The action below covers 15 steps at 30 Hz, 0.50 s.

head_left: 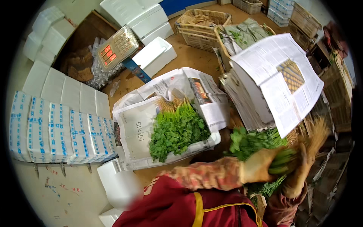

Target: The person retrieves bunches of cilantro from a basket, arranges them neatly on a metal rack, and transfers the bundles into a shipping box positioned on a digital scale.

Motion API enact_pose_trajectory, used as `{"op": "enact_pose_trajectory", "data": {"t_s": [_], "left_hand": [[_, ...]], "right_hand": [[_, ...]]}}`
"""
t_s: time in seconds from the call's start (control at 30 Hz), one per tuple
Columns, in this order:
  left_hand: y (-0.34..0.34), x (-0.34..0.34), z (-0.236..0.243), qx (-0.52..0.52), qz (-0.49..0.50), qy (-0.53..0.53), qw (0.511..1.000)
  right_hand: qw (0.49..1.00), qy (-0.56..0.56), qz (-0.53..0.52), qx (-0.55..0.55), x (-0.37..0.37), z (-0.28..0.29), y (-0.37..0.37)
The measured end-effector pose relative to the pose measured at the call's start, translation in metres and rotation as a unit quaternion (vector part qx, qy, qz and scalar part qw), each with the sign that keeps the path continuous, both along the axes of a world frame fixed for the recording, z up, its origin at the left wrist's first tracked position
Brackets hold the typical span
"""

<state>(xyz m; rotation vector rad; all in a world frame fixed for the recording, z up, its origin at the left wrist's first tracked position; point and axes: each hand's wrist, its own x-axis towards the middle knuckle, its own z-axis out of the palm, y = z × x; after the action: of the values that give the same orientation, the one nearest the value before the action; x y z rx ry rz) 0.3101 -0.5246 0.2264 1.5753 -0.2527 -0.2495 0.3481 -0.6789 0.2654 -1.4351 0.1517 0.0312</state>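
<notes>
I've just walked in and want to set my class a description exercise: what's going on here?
A person in a dark red garment with yellow trim has both hands at a green, leafy bunch with pale brown roots. The right hand holds it; the left hand is against it, blurred, so its exact grip is unclear. To the left, a white foam box lined with printed newspaper already contains bright green, leafy bunches.

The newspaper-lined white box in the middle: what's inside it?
Leafy greens lie on newspaper, their brownish root ends toward the far side. Paper covers the floor of the box, so anything beneath is hidden.
</notes>
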Motion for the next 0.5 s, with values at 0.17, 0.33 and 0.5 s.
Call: {"op": "enact_pose_trajectory", "data": {"t_s": [0.17,0.33,0.5], "left_hand": [[0.164,-0.045,-0.036,-0.212,0.197,0.03,0.957],[0.298,-0.088,-0.047,-0.27,0.231,0.054,0.933],[0.345,-0.129,-0.105,-0.327,0.359,0.019,0.874]], "right_hand": [[0.94,0.074,0.302,0.137,0.028,-0.003,0.171],[0.877,0.039,0.469,0.094,0.005,-0.034,0.308],[0.811,-0.113,0.552,-0.155,-0.044,-0.043,0.348]]}}
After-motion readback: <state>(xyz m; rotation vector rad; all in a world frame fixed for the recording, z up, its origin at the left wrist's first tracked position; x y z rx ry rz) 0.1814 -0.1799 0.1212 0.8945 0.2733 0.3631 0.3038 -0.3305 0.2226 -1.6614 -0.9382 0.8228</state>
